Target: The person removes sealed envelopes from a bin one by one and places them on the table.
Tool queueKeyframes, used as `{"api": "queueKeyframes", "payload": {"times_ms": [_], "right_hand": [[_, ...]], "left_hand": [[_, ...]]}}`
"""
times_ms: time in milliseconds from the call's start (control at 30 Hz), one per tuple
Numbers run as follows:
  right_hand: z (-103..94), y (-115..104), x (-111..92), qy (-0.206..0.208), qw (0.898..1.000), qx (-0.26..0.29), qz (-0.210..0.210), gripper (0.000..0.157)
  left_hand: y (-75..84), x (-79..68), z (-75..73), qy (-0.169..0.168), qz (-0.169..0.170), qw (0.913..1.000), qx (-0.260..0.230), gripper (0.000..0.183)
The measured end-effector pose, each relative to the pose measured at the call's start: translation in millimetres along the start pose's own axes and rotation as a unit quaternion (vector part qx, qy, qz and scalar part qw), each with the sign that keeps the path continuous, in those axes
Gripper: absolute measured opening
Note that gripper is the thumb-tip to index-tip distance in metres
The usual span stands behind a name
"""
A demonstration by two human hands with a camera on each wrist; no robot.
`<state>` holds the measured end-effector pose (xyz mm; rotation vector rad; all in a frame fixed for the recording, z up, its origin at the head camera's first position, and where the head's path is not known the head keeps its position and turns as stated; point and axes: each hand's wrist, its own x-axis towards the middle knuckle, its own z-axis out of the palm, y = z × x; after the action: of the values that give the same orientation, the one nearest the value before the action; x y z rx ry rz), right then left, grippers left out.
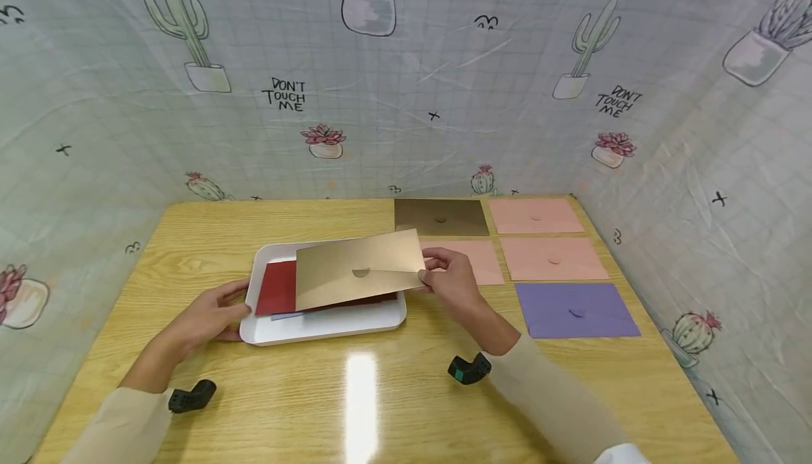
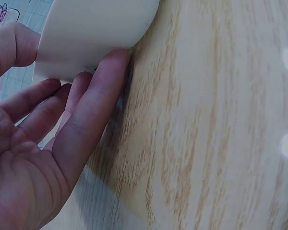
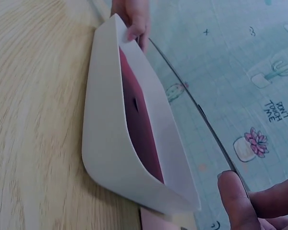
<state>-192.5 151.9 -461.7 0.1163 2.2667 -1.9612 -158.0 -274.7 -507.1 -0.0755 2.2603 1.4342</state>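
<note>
My right hand pinches the right edge of a gold envelope between thumb and fingers. The envelope is tilted above a white tray; in the right wrist view it shows edge-on, apart from the tray. My left hand grips the tray's left end, its thumb at the rim. In the left wrist view, its fingers reach against the tray's outer side and lower edge. Inside the tray lies a red envelope, partly covered by the gold one, with a sliver of purple beneath it.
Right of the tray, a brown-gold envelope, several pink envelopes and a purple envelope lie in columns on the wooden table. A printed cloth hangs behind and at both sides.
</note>
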Motion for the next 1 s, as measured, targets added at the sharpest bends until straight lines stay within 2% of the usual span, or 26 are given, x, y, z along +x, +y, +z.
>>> {"api": "queueKeyframes", "payload": {"times_ms": [400,700,1000], "right_hand": [[-51.1,10,-8,0.013,1.000,0.020,0.018,0.043],[-72.7,17,-16,0.024,0.999,0.026,0.026,0.044],[-93.1,25,-27,0.036,0.997,0.040,0.053,0.047]], "left_hand": [[-0.7,-1.1,1.7,-0.001,-0.003,1.0000,0.001,0.080],[-0.7,-1.6,1.2,0.001,-0.003,0.9999,0.011,0.079],[-1.8,0.3,1.3,0.001,-0.002,1.0000,0.010,0.079]]}}
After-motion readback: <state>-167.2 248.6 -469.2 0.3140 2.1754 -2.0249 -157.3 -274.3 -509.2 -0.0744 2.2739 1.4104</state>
